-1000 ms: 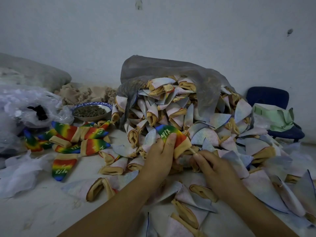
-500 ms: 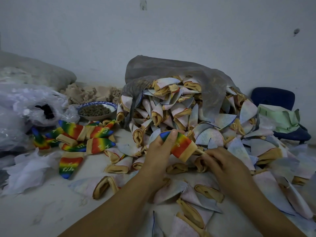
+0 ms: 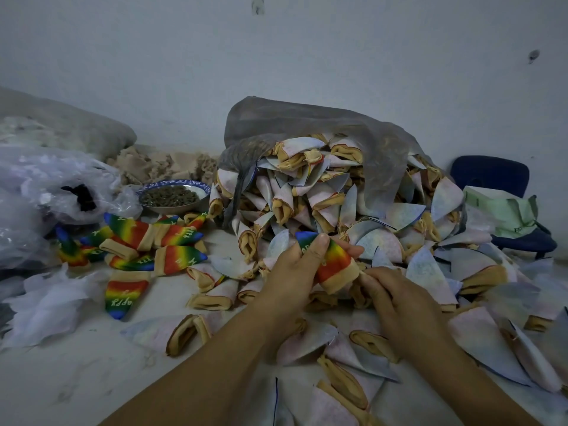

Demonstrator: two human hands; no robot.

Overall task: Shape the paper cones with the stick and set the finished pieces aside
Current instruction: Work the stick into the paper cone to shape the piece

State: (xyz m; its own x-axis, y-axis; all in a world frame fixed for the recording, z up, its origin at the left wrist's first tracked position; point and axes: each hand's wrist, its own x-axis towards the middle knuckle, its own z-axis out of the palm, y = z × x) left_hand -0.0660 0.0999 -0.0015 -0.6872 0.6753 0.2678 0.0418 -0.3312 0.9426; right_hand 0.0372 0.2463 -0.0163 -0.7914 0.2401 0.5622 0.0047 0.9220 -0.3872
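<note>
White surface (image 3: 76, 379); cone heap (image 3: 307, 195); rainbow cones (image 3: 181, 258); bowl (image 3: 205, 189)

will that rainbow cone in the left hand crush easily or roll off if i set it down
Probably soft and light: the rainbow cone seems to give under the thumb of the left hand. Unlikely to roll: the other rainbow pieces lie flattened and still.

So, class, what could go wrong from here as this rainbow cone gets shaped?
The right hand pinches the stick at the open end of the rainbow cone gripped by the left hand; pushing hard could tear its tip. The heap of pale cones could slide onto the finished rainbow cones.
</note>
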